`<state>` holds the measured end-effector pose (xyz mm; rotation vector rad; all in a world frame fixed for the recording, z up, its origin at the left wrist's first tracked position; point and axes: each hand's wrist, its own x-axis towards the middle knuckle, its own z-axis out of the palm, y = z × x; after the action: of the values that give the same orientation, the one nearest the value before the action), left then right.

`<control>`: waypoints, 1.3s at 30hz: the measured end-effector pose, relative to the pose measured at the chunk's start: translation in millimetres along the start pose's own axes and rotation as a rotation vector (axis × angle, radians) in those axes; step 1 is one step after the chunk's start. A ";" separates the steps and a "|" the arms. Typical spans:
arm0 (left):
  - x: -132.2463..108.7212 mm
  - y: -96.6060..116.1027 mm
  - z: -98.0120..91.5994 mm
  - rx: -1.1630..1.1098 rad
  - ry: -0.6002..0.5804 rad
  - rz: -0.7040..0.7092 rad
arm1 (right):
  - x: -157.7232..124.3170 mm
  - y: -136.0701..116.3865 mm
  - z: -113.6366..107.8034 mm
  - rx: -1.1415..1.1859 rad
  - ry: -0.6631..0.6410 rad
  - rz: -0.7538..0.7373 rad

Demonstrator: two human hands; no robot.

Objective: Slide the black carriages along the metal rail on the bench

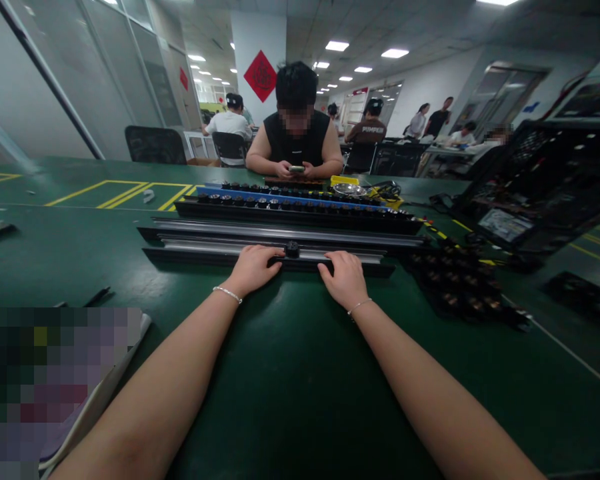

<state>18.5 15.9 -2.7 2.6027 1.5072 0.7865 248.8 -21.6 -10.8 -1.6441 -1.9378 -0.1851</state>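
Across the green table in front of me lies a long black rail (pixel 207 257) with a silvery inner channel. My left hand (pixel 254 268) grips its near wall, thumb at the front and fingers over the top. Farther right, my right hand (pixel 345 275) holds the same wall in a similar way. Between the hands, a small black round part (pixel 292 249) sits in the channel; its details are too small to tell. A second long rail (pixel 260 229) lies parallel just behind. Beyond it is a black rail (pixel 300 215) with a row of small round parts along it.
A blue strip (pixel 211 193) lies behind the rails, near a metal dish (pixel 350 190). Several dark parts (pixel 460 277) lie joined or bunched at right, below a large black case (pixel 535 193). Across the table sits a person (pixel 297 133) with a phone.
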 end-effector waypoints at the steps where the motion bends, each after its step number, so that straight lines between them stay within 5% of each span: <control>1: -0.3 0.6 0.3 -0.001 -0.014 0.014 | 2.4 -5.8 1.1 0.016 -0.004 0.014; 13: -2.5 2.8 -1.3 0.086 -0.094 0.068 | 41.2 -61.0 15.9 0.052 -0.115 0.238; 39: -0.9 1.8 -0.6 0.081 -0.098 0.067 | 39.9 -46.3 13.1 -0.045 -0.096 0.225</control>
<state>19.3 14.0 -2.1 2.7190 1.4629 0.6051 198.3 8.0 10.9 -1.9166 -1.8107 -0.0622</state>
